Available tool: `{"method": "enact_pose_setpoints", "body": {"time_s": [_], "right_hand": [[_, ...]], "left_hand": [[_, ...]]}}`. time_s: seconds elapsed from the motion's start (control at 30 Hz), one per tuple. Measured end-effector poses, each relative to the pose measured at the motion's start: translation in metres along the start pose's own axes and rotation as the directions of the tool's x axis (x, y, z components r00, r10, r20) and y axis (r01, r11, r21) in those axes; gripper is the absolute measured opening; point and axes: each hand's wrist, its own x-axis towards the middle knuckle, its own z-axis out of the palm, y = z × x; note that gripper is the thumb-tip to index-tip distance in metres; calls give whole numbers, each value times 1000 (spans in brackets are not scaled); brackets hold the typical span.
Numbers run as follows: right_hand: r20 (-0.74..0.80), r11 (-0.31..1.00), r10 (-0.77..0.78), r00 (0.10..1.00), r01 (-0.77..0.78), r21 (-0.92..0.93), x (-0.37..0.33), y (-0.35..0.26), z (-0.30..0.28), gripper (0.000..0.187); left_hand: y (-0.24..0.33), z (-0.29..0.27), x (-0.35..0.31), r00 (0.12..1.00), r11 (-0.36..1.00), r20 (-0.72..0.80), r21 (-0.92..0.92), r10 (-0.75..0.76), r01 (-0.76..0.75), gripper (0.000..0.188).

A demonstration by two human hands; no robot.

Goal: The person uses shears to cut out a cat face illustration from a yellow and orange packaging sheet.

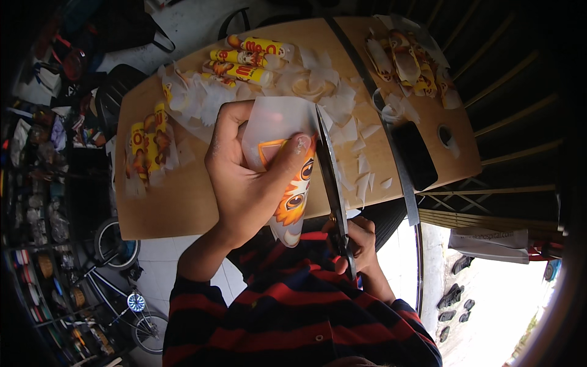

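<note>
Wooden table, dark strip across its right part. Far edge: yellow printed pieces. Left edge: smaller printed cluster. Far right corner: printed pile. Middle: whitish scraps. Above near edge: printed sheet with cartoon eyes, pinched between thumb and fingers of left hand. Right hand: wrapped around handles of black scissors, blades upright beside the sheet.

This looks to me like the front room of a home or a small shop, I can't say which: packed shelves line one side, a bicycle stands on white tiles, and footwear lies in daylight beyond a folding gate.
</note>
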Motion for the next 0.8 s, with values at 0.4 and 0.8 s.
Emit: {"method": "enact_pose_setpoints", "body": {"time_s": [0.4, 0.8], "right_hand": [[-11, 999, 40, 999, -40, 24, -1, -3, -6, 78], [-107, 998, 63, 992, -59, 37, -3, 2, -6, 75]], "left_hand": [[3, 6, 1, 999, 999, 27, -13, 36, -35, 30], [-5, -2, 3, 991, 999, 130, 49, -16, 10, 35]]}}
